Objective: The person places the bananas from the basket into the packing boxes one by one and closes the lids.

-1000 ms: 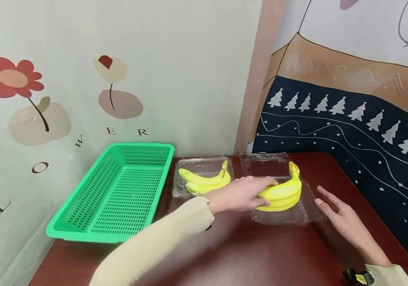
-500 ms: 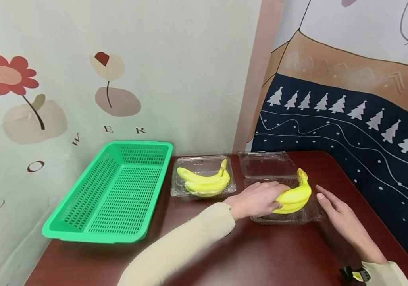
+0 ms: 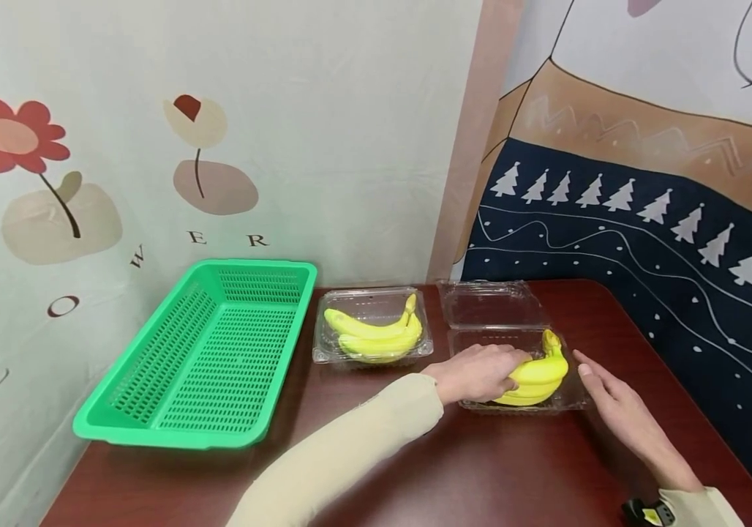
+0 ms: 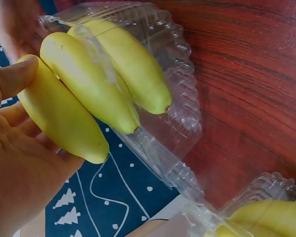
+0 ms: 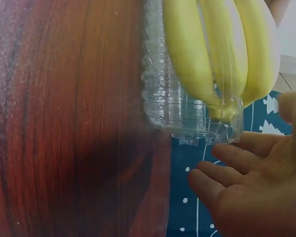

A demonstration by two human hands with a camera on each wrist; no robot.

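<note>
My left hand [image 3: 481,372] grips a bunch of yellow bananas [image 3: 535,382] from its left side, stem end to the right. The bunch sits partly inside the base of a clear plastic clamshell box [image 3: 573,395], whose lid [image 3: 491,304] lies folded back behind it. In the left wrist view, the thumb and fingers of the left hand [image 4: 24,168] pinch the nearest banana [image 4: 64,111]. Beside the box's right end is my right hand [image 3: 626,402], fingers extended. The right wrist view has its fingertips by the box corner [image 5: 187,123]; whether they touch is hard to tell.
Left of the open box stands a second clear clamshell [image 3: 323,348] containing bananas [image 3: 379,338]. A green perforated plastic basket [image 3: 277,380] occupies the table's left side. The dark red table [image 3: 481,468] meets printed wall hangings [image 3: 350,146] at the back.
My left hand has moved right and lowered the bananas from above into the box base. The right hand has shifted slightly left, closer to the box's end.
</note>
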